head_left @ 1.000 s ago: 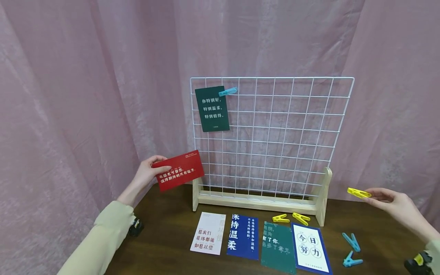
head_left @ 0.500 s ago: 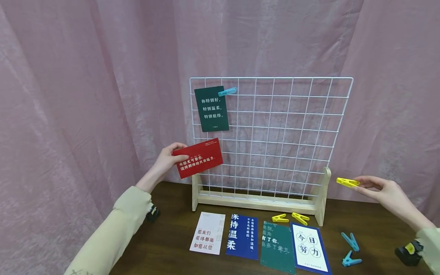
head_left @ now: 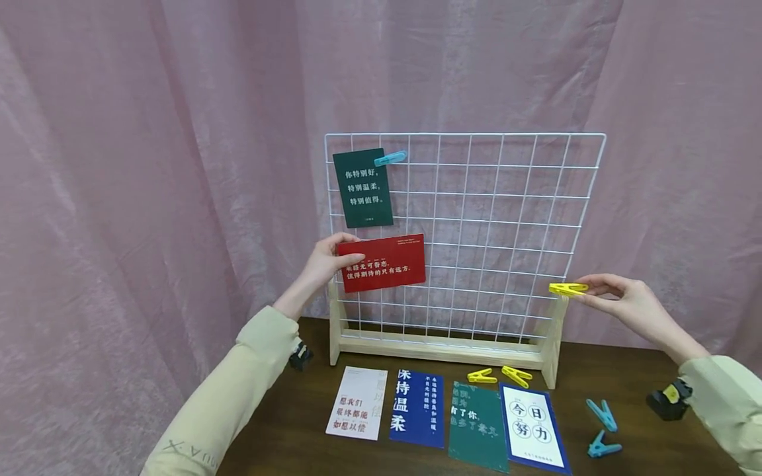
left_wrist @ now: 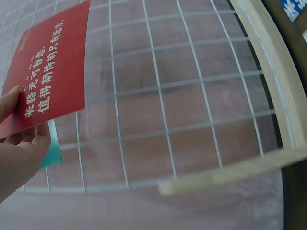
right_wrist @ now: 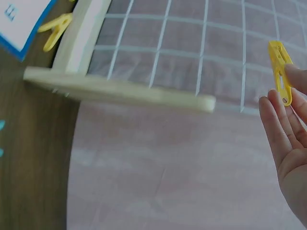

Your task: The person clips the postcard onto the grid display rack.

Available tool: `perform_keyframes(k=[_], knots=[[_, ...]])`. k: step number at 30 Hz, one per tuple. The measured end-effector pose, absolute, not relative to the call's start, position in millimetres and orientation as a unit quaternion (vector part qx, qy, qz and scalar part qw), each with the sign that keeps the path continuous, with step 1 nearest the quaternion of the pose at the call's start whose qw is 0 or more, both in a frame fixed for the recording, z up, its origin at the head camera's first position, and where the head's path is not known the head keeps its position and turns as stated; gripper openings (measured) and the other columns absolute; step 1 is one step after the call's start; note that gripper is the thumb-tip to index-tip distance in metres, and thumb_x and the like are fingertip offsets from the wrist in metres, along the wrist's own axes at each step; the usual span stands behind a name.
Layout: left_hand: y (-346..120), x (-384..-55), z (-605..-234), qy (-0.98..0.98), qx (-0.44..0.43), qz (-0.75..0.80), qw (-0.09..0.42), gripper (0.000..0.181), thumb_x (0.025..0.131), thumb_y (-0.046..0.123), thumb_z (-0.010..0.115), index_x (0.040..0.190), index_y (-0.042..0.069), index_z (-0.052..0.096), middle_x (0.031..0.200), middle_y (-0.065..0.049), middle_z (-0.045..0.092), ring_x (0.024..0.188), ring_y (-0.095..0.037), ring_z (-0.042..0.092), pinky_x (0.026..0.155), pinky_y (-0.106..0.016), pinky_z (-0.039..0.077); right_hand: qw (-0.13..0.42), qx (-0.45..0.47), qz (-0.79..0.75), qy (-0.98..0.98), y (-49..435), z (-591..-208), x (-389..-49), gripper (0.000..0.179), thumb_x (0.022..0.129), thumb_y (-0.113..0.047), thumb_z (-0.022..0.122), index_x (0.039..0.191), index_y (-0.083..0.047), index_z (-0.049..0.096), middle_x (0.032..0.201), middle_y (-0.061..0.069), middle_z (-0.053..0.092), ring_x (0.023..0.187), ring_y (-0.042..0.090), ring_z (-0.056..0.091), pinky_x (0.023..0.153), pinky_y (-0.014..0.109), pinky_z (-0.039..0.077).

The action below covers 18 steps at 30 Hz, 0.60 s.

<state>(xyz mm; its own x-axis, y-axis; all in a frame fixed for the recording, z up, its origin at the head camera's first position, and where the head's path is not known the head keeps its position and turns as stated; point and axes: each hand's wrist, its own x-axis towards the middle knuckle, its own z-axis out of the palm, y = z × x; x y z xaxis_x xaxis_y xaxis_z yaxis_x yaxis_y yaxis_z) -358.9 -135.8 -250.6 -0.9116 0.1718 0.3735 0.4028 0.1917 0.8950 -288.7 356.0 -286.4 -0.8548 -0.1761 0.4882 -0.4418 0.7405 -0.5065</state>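
In the head view my left hand (head_left: pixel 333 259) pinches a red card (head_left: pixel 387 268) with white lettering by its left end, thumb in front. The card is slightly tilted, in front of the lower left of a white wire grid (head_left: pixel 470 218). Just above it a dark green card (head_left: pixel 363 192) hangs from the grid under a blue clothespin (head_left: pixel 390 158). At the grid's right side my right hand (head_left: pixel 625 304) pinches a yellow clothespin (head_left: pixel 567 289) between thumb and fingers. The right wrist view shows the same yellow clothespin (right_wrist: pixel 280 72) upright at the fingertips.
A wooden stand (head_left: pixel 440 350) holds the grid on a dark table. Before it lie a white card (head_left: pixel 357 403), a blue card (head_left: pixel 417 410), a green card (head_left: pixel 478 426) and a blue-bordered card (head_left: pixel 534 426). Two yellow clothespins (head_left: pixel 482 376) and two blue clothespins (head_left: pixel 604 444) lie near them.
My left hand has carried the red card right and upward across the grid's lower left, levelling it. My right hand has brought the yellow clothespin left and up to the grid's right edge.
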Motion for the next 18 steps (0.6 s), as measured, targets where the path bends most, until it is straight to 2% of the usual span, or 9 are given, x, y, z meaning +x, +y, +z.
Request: perform_keyframes(k=[8, 16, 18], knots=[[-106, -362, -242, -0.746, -0.226, -0.62, 0.091, 0.028, 0.085, -0.003, 0.058, 0.113, -0.002, 0.05, 0.104, -0.017, 0.055, 0.088, -0.025, 0.054, 0.073, -0.033, 0.047, 0.197, 0.214, 0.337, -0.896, 320, -275, -298, 0.037, 0.087, -0.018, 0.063, 0.116, 0.003, 0.055, 0.096, 0.016, 0.062, 0.082, 0.006, 0.058, 0.065, 0.016, 0.045], [-90, -367, -230, -0.737, -0.214, -0.629, 0.128, 0.027, 0.083, 0.0, 0.063, 0.108, 0.001, 0.054, 0.098, -0.014, 0.059, 0.083, -0.023, 0.055, 0.071, -0.033, 0.048, 0.204, 0.246, 0.356, -0.878, 294, -251, -315, 0.033, 0.086, -0.019, 0.064, 0.112, 0.001, 0.058, 0.095, 0.014, 0.062, 0.08, 0.014, 0.06, 0.065, 0.017, 0.046], [-88, -369, -227, -0.732, -0.215, -0.631, 0.142, 0.028, 0.082, 0.001, 0.065, 0.107, 0.001, 0.054, 0.096, -0.013, 0.06, 0.081, -0.021, 0.055, 0.07, -0.031, 0.048, 0.204, 0.261, 0.361, -0.872, 287, -245, -317, 0.032, 0.086, -0.015, 0.063, 0.113, 0.002, 0.057, 0.096, 0.015, 0.062, 0.081, 0.017, 0.06, 0.065, 0.017, 0.047]])
